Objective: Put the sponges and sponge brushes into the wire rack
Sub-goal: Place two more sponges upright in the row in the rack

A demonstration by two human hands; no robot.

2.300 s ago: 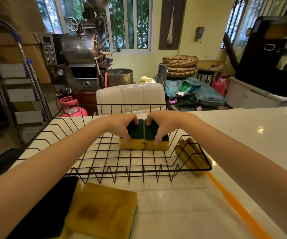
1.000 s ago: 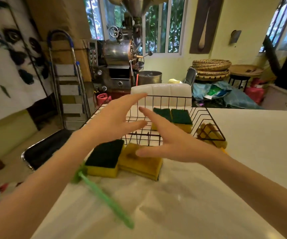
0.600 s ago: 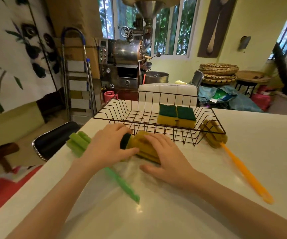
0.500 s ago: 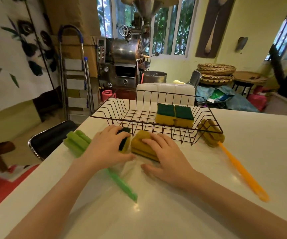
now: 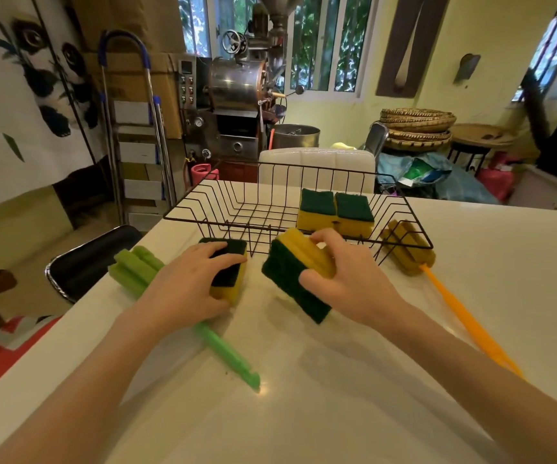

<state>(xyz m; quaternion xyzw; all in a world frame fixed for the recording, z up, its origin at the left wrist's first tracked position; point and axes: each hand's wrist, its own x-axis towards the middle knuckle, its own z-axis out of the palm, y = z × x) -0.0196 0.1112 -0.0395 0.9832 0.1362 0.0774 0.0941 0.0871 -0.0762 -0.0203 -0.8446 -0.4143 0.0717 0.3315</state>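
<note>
A white table [image 5: 337,413] fills the front. At twelve o'clock, windows [image 5: 317,41] show green leaves behind a shiny metal machine [image 5: 237,85]. A stepladder [image 5: 133,128] stands at ten o'clock, woven baskets [image 5: 417,125] at two o'clock by yellow walls [image 5: 491,31].

The wire rack [image 5: 401,199] is thin dark metal, matt. Inside it, 2 sponges [image 5: 335,212] show soft yellow foam under a rough green scouring layer. In front of the rack, the white counter [image 5: 337,413] is smooth and glossy.

hands [image 5: 187,286] gripping sponges [image 5: 299,272], wire rack [image 5: 270,209] beyond
</note>
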